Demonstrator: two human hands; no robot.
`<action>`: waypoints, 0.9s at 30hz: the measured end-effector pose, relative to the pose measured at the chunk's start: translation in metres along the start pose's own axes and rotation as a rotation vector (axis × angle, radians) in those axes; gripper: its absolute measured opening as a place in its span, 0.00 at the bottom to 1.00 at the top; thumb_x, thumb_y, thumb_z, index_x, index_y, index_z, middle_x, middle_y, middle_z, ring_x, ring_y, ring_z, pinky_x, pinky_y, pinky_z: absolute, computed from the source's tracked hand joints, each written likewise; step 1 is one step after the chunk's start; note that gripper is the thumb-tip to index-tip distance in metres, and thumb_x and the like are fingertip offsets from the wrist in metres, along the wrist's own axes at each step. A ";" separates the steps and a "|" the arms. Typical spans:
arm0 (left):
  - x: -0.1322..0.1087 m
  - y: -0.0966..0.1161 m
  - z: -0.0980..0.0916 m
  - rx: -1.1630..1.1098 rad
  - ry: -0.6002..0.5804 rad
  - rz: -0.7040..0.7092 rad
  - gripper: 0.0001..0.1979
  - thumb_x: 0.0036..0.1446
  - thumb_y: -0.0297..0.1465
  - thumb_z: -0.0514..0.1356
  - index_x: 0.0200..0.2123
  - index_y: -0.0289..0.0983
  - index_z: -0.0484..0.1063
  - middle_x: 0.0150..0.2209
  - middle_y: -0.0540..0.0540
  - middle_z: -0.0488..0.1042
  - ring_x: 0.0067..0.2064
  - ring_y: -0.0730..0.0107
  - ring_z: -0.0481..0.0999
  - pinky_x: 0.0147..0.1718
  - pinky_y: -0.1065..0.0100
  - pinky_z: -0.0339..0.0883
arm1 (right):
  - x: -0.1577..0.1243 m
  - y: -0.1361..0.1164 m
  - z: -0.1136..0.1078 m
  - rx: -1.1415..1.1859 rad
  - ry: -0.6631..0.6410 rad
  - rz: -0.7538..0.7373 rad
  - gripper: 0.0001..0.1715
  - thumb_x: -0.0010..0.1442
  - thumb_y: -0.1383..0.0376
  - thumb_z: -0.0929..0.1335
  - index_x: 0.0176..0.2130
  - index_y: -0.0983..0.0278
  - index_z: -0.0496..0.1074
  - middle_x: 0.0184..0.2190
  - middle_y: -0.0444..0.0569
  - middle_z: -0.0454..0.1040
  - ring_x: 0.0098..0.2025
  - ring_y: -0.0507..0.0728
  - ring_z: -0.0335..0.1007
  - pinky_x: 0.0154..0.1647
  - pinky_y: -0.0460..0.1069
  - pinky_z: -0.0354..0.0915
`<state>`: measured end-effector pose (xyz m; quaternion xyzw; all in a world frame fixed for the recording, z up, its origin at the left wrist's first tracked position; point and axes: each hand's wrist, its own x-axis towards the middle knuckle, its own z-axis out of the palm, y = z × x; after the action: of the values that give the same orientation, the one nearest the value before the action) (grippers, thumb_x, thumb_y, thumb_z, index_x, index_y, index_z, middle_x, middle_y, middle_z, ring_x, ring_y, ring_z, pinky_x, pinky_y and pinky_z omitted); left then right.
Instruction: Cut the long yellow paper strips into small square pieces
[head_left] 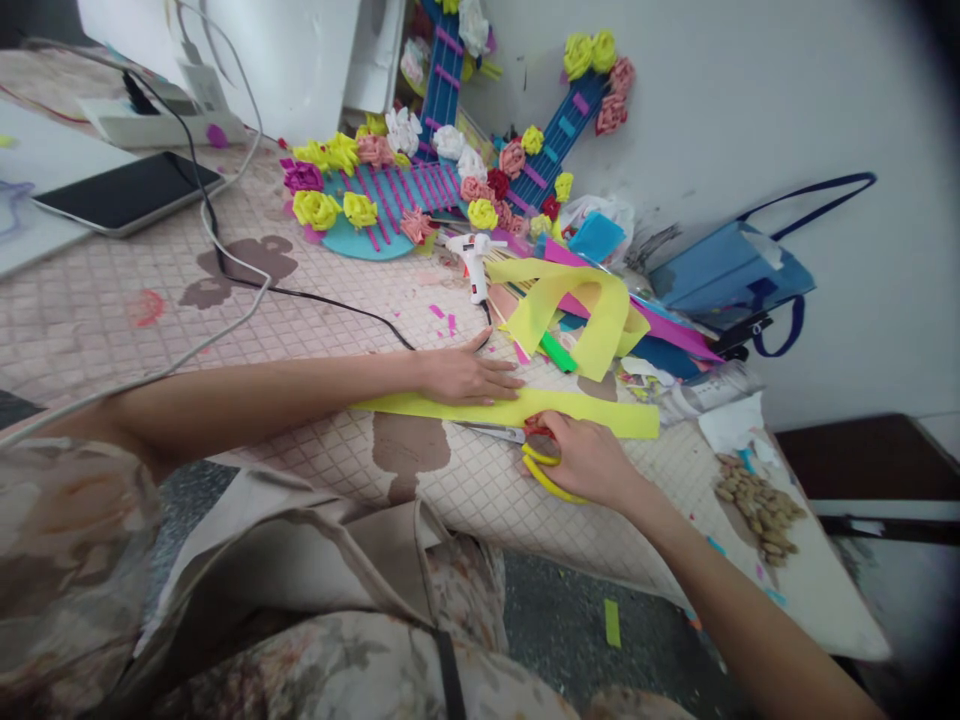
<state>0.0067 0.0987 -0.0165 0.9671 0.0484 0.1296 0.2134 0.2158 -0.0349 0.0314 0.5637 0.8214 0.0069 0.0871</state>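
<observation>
A long strip of yellow crepe paper (592, 412) lies along the front of the table. My left hand (466, 376) rests flat on its left part, fingers stretched out and pointing right. Yellow-and-red handled scissors (551, 478) are in my right hand (589, 455), at the strip's near edge. Their metal blades point left, partly beneath or beside the paper; whether they are parted I cannot tell. Beyond my left hand stands a white hot glue gun (474, 268). Curled yellow paper (574, 300) lies in a loose heap to its right.
Paper-flower decorations on blue card (390, 200) lean at the back. A tablet (127, 193), a power strip (150, 120) and trailing cables occupy the left. To the right are a blue bag (731, 270) and a peanut pile (759, 505). A yellow scrap (613, 623) lies on the floor.
</observation>
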 end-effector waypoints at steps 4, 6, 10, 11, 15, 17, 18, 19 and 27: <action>0.002 -0.003 0.003 0.042 -0.017 0.044 0.21 0.61 0.35 0.45 0.58 0.50 0.58 0.60 0.51 0.57 0.63 0.64 0.50 0.58 0.52 0.19 | 0.000 0.001 0.001 -0.027 0.004 -0.013 0.24 0.51 0.48 0.65 0.40 0.62 0.65 0.34 0.50 0.76 0.35 0.61 0.72 0.31 0.49 0.59; 0.003 -0.003 0.004 0.050 -0.007 0.067 0.22 0.62 0.35 0.44 0.59 0.49 0.57 0.60 0.50 0.57 0.63 0.64 0.51 0.58 0.51 0.20 | 0.000 0.003 0.003 -0.049 0.000 -0.011 0.25 0.50 0.47 0.65 0.39 0.63 0.65 0.33 0.50 0.76 0.34 0.61 0.73 0.29 0.49 0.58; 0.003 -0.002 0.003 0.060 -0.033 0.039 0.22 0.62 0.35 0.44 0.59 0.48 0.56 0.61 0.51 0.56 0.64 0.64 0.49 0.58 0.51 0.20 | -0.002 0.004 0.004 -0.087 -0.021 0.004 0.28 0.50 0.43 0.64 0.38 0.63 0.65 0.30 0.50 0.77 0.32 0.61 0.73 0.26 0.49 0.55; 0.003 -0.001 0.002 0.062 -0.053 0.021 0.22 0.62 0.35 0.44 0.59 0.49 0.56 0.61 0.51 0.55 0.64 0.64 0.48 0.58 0.51 0.19 | -0.003 0.004 0.004 -0.084 -0.028 0.005 0.28 0.50 0.43 0.64 0.38 0.63 0.65 0.30 0.50 0.77 0.32 0.61 0.73 0.26 0.48 0.55; 0.003 0.000 0.002 0.078 -0.069 0.006 0.22 0.62 0.34 0.43 0.59 0.48 0.55 0.62 0.51 0.54 0.64 0.65 0.46 0.58 0.51 0.19 | -0.005 0.001 -0.001 -0.042 -0.050 0.017 0.29 0.49 0.43 0.64 0.39 0.62 0.64 0.33 0.50 0.77 0.34 0.62 0.73 0.27 0.49 0.56; 0.002 -0.001 0.003 0.091 -0.035 0.039 0.22 0.62 0.34 0.43 0.59 0.47 0.56 0.61 0.50 0.56 0.64 0.64 0.48 0.58 0.51 0.20 | -0.005 0.000 -0.002 -0.023 -0.058 0.028 0.28 0.49 0.44 0.65 0.40 0.62 0.64 0.35 0.50 0.77 0.35 0.62 0.73 0.28 0.49 0.57; 0.002 -0.002 0.004 0.094 -0.015 0.056 0.22 0.62 0.34 0.43 0.59 0.47 0.56 0.61 0.50 0.57 0.64 0.64 0.49 0.58 0.50 0.20 | -0.005 0.000 -0.003 -0.017 -0.061 0.035 0.28 0.49 0.44 0.65 0.40 0.62 0.64 0.35 0.50 0.76 0.35 0.62 0.73 0.29 0.49 0.57; 0.002 -0.003 0.005 0.095 0.002 0.069 0.22 0.62 0.34 0.43 0.59 0.47 0.56 0.60 0.49 0.57 0.63 0.63 0.49 0.58 0.50 0.21 | -0.004 -0.001 -0.003 -0.011 -0.064 0.040 0.28 0.49 0.45 0.66 0.41 0.62 0.64 0.36 0.50 0.76 0.35 0.62 0.73 0.29 0.49 0.58; 0.003 -0.003 0.005 0.135 -0.022 0.050 0.21 0.62 0.34 0.44 0.59 0.47 0.57 0.61 0.50 0.56 0.64 0.65 0.48 0.58 0.51 0.18 | 0.005 -0.008 -0.002 0.007 -0.057 -0.003 0.25 0.52 0.48 0.65 0.42 0.62 0.63 0.37 0.50 0.76 0.37 0.62 0.72 0.32 0.49 0.59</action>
<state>0.0110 0.1001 -0.0216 0.9816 0.0303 0.1208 0.1450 0.2067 -0.0325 0.0316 0.5627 0.8194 -0.0121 0.1087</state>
